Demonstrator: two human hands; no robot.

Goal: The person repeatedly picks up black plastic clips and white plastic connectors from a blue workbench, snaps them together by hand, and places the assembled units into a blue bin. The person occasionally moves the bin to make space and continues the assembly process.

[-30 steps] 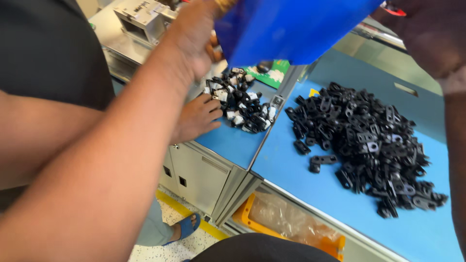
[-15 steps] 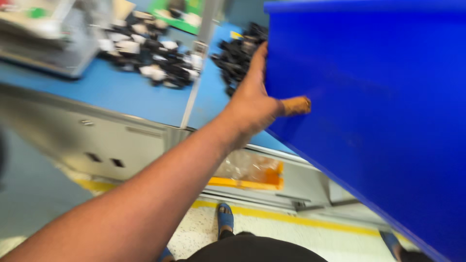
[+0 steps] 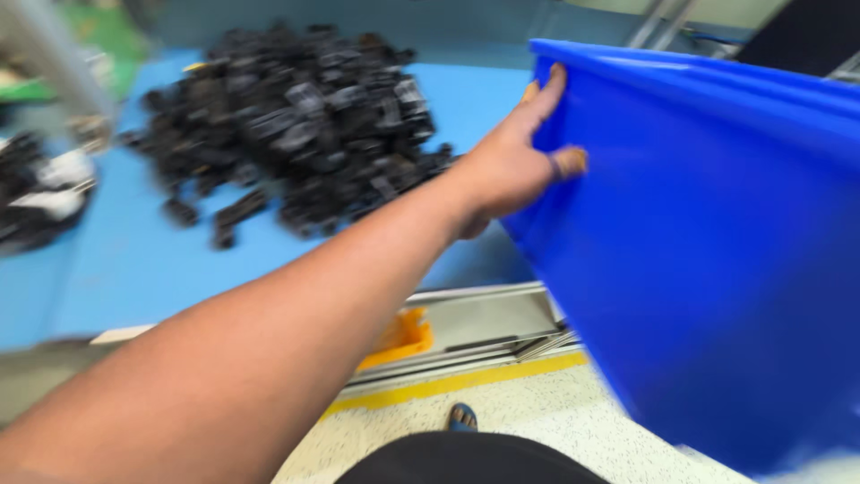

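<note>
My left hand (image 3: 518,161) grips the near corner of the blue bin (image 3: 717,269), fingers spread over its rim. Black parts (image 3: 296,125) lie heaped far left.

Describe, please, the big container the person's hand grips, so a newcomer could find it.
Start at the blue worktable carrying a heap of small black plastic parts. At its right edge, the left hand grips a large blue plastic bin, the only deep, smooth-walled tub.

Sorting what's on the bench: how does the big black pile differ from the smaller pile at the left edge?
The big black pile is all black and wide, mid-table. The smaller pile mixes black with white pieces and is cut off by the frame. Both lie loose on the blue table.
</note>
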